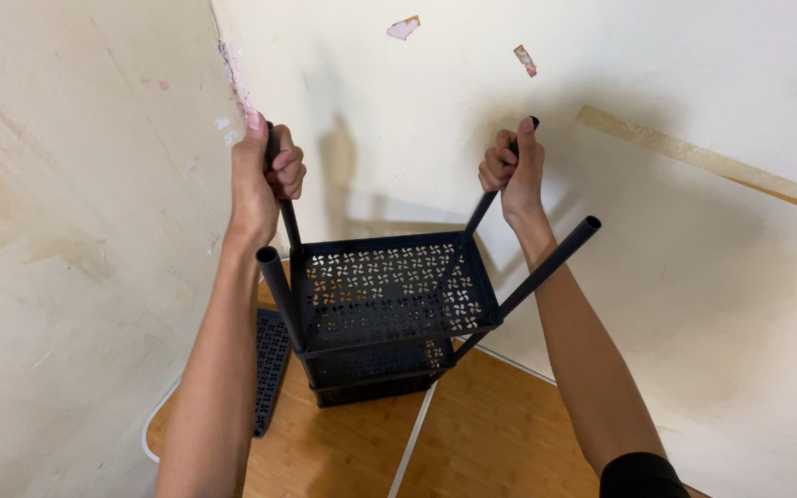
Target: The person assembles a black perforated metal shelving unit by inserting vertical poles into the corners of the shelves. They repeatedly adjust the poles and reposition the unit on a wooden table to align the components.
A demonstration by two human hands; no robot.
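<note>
Cream walls [712, 304], stained and scuffed, meet in a corner behind the work, with scraps of torn paper [404, 27] stuck high up and a strip of tan tape [694, 157] running at a slant on the right-hand side. Below them lies a wooden surface [491, 433] of warm brown, edged in white and split by a pale seam down its middle.

On that surface stands a black metal rack [385, 309], pushed close into the corner. It has perforated shelves with a small cut-out pattern, one above another, and four round black posts rising from its corners. The two near posts [279, 295] end open and free above the top shelf, one at the left and one leaning out to the right.

The left hand [265, 175] is closed in a fist around the far left post, near its top, with the thumb lying up along the tube. The right hand [514, 171] is likewise clenched around the far right post close to its tip, which shows just above the fingers. Both forearms reach up from the bottom of the view, well apart, one on each side of the rack.

A loose black perforated panel [269, 369] lies flat on the surface just left of the rack, partly hidden behind the left forearm.
</note>
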